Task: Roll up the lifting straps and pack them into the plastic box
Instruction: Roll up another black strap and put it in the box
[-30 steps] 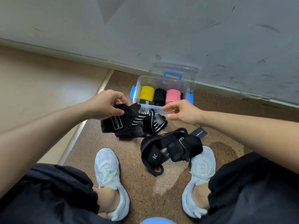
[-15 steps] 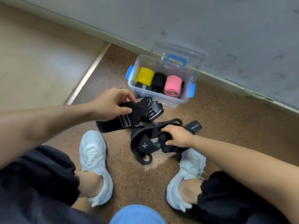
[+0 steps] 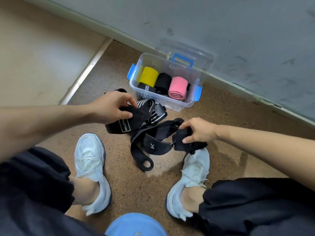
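A clear plastic box (image 3: 190,103) with blue clasps stands open on the floor by the wall. Inside lie a yellow roll (image 3: 148,77), a black roll (image 3: 162,82) and a pink roll (image 3: 177,88). In front of it lies a tangle of black lifting straps (image 3: 154,143), some with white stripes (image 3: 157,116). My left hand (image 3: 113,106) pinches a black strap with a white label (image 3: 124,127). My right hand (image 3: 197,130) grips the end of another black strap (image 3: 183,143) just above my right shoe.
My two white shoes (image 3: 91,166) (image 3: 190,181) flank the straps on the brown speckled floor. The box's clear lid (image 3: 185,53) leans against the grey wall behind it. A pale floor strip (image 3: 85,72) runs at the left. A blue round object (image 3: 136,225) sits at the bottom edge.
My right hand came down from near the box to the strap pile and took hold of a black strap end. My left hand kept its grip on the labelled strap.
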